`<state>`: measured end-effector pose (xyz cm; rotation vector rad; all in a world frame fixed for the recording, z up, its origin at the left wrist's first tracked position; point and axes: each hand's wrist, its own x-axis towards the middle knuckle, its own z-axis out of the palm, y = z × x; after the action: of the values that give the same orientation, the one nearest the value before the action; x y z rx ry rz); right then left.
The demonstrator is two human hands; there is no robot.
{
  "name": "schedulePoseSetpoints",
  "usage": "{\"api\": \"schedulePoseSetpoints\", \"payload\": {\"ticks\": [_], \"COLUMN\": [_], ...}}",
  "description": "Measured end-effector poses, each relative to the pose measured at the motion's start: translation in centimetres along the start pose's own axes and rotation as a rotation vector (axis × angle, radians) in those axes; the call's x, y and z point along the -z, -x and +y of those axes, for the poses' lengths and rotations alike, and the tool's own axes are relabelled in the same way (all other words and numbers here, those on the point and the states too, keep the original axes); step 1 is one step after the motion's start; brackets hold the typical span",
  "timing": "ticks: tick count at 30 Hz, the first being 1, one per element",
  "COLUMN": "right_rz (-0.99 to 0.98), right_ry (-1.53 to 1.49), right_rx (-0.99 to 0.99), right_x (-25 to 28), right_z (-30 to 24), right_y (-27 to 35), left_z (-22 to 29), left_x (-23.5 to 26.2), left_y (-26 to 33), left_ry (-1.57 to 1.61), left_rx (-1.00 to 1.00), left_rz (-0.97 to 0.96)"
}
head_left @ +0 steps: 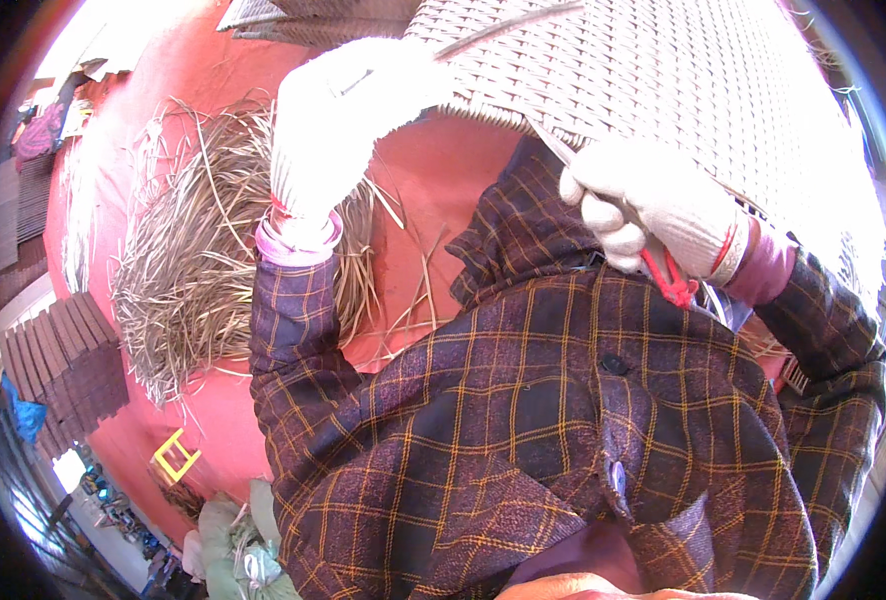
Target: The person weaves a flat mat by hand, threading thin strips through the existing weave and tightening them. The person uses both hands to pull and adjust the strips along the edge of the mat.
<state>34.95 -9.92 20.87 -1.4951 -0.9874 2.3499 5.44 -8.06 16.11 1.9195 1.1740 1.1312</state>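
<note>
A large piece of tight wickerwork (pixel 653 75), pale in the glare, fills the upper right, its rim curving toward me. My left hand (pixel 348 110), in a white glove, is at the left end of that rim; strong light washes out its fingers, so their grip does not show. A loose dark strand (pixel 508 27) lies across the weave beside it. Below the rim, my gloved right hand (pixel 653 205) is closed around a knife with a narrow pointed blade (pixel 553 143) that reaches up to the rim. Its red-wrapped handle end (pixel 671 283) sticks out below my fingers.
A big heap of dry plant strands (pixel 198 250) lies on the red ground sheet (pixel 233 430) at left. A small yellow frame (pixel 176 456) is nearer me. Brown slatted pieces (pixel 68 365) stand at far left, and a green bag (pixel 243 540) sits at the lower left.
</note>
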Motion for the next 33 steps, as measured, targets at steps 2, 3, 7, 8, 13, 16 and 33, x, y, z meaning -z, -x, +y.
{"api": "schedulePoseSetpoints", "payload": {"ticks": [2,3,7,8,13,16,33], "right_rz": [0.004,0.021,0.068,0.051,0.060,0.047,0.197], "right_ry": [-0.001,-0.017,-0.072,-0.082,0.018,0.198,0.081], "right_rx": [-0.022,-0.013,0.028,0.056,0.044,0.017,-0.015], "right_x": [0.0,-0.1,-0.8,-1.0,-1.2,-0.8,-2.5], "right_z": [0.0,0.1,0.8,0.9,-0.7,-2.4,-0.9], "right_y": [0.1,0.2,0.2,0.1,-1.4,-2.9,-0.6], "left_z": [-0.6,-0.8,-1.0,-0.9,-0.5,-0.1,-0.8], "left_x": [0.1,0.1,0.3,0.3,0.4,0.7,1.1], "left_y": [-0.1,-0.2,0.0,0.1,0.9,1.2,1.7], "left_ry": [-0.027,-0.050,-0.263,-0.370,-0.150,-0.239,-0.519], "left_rx": [-0.128,-0.136,-0.274,-0.340,-0.129,-0.224,-0.547], "left_rz": [-0.007,-0.018,-0.016,-0.008,-0.021,-0.015,0.010]}}
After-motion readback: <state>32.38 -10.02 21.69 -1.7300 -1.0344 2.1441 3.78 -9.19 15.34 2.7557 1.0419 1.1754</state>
